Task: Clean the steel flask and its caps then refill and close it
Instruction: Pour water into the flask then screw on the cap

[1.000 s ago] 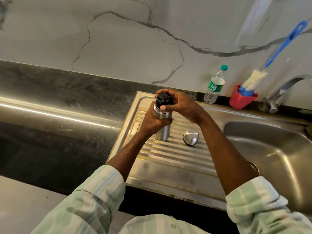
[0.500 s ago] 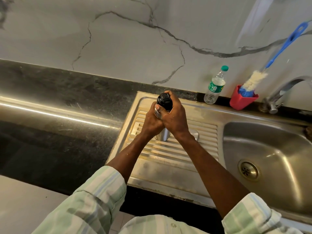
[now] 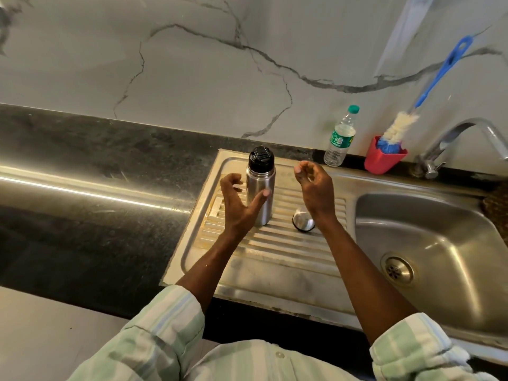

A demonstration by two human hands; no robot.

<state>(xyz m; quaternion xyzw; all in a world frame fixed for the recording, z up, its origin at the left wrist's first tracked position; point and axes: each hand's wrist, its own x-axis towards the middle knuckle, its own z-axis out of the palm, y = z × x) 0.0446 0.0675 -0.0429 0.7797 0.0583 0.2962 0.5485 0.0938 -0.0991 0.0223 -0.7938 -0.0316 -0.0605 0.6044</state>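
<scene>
Cylindrical steel flask [image 3: 259,196] with black plastic inner cap [image 3: 261,158] on stands upright on ribbed steel drainboard [image 3: 275,243], centre frame. Left hand [image 3: 237,202] spread beside it, thumb across the wall; contact unclear. Right hand [image 3: 316,188] loosely curled, holding nothing. Domed steel outer cap [image 3: 302,221] lies lower right of flask. Likely next: steady flask low, seat cap squarely, twist without tipping.

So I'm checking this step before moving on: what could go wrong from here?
1. The flask stands upright on the ribbed drainboard with neither hand gripping it; the left hand is close, so a bump could tip it.
2. The steel outer cap lies under the right hand on the sloped ribs and might roll toward the sink basin.
</scene>
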